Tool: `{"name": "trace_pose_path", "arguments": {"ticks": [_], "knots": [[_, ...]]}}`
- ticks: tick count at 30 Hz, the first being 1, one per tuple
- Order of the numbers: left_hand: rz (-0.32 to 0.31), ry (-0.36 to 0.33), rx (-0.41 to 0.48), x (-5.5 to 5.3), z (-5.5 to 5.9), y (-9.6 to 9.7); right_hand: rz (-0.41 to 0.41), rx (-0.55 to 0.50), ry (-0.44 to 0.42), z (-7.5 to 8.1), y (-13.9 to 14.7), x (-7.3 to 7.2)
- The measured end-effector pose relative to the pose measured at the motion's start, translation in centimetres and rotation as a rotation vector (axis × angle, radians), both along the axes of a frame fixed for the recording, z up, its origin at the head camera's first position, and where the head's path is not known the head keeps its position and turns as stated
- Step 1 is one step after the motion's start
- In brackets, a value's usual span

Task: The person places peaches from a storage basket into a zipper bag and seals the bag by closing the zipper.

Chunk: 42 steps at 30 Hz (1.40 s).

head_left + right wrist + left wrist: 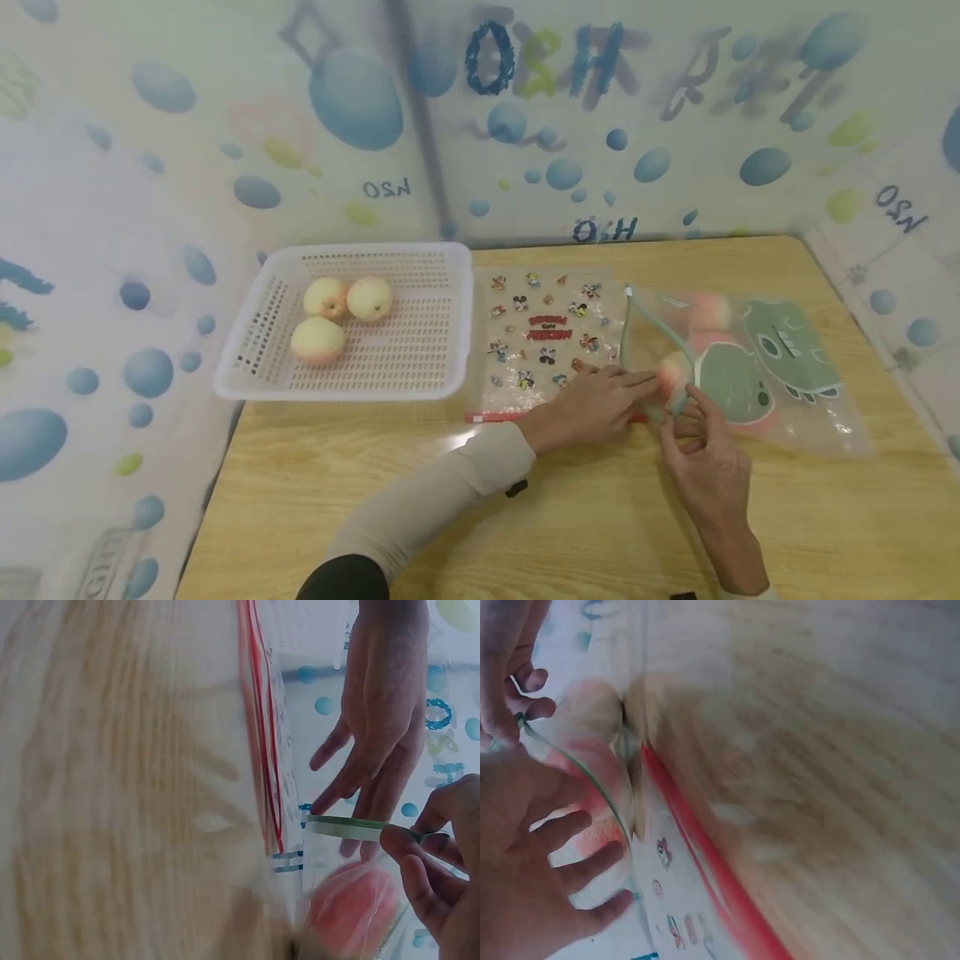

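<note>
A clear zip bag (806,425) printed with green dinosaurs lies on the right of the table, its green-edged mouth facing left. My right hand (708,471) pinches the near end of that green zip edge (349,823) between thumb and fingers. An apple (672,377) sits just inside the mouth, and another apple (708,313) shows through the plastic farther back. My left hand (596,404) reaches over a second bag, its extended fingers (592,866) at the mouth beside the nearer apple. The left wrist view shows those fingers spread and uncurled.
The second zip bag (543,312), with cartoon prints and a red zip edge (705,859), lies flat between the dinosaur bag and a white plastic basket (420,387). Three pale yellow apples (318,340) sit in the basket's left half. A patterned wall sheet (525,183) rises behind the wooden table (360,467).
</note>
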State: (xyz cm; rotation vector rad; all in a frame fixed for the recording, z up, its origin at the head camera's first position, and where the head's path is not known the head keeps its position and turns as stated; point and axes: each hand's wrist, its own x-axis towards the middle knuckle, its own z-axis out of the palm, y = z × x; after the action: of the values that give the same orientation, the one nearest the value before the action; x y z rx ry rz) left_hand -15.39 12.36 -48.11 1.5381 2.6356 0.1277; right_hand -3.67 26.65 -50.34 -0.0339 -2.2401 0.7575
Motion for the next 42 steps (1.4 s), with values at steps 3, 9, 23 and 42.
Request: {"name": "trace_pose_path", "arguments": {"ticks": [3,9,23,42], "knots": [[-0.044,-0.036,-0.086,0.0,0.2,0.1,0.046,-0.038,0.014,0.2,-0.2,-0.3],[-0.03,0.035,-0.071,-0.4,1.5,-1.3,0.02,-0.05,0.01,-0.1,-0.1,-0.4],[0.013,0.103,0.073,-0.6,4.6,-7.7,-0.014,-0.008,-0.054,0.5,-0.3,-0.3],[0.113,0.151,0.183,0.1,4.4,-11.1,-0.154,0.266,0.206,0.4,0.1,-0.9]]}}
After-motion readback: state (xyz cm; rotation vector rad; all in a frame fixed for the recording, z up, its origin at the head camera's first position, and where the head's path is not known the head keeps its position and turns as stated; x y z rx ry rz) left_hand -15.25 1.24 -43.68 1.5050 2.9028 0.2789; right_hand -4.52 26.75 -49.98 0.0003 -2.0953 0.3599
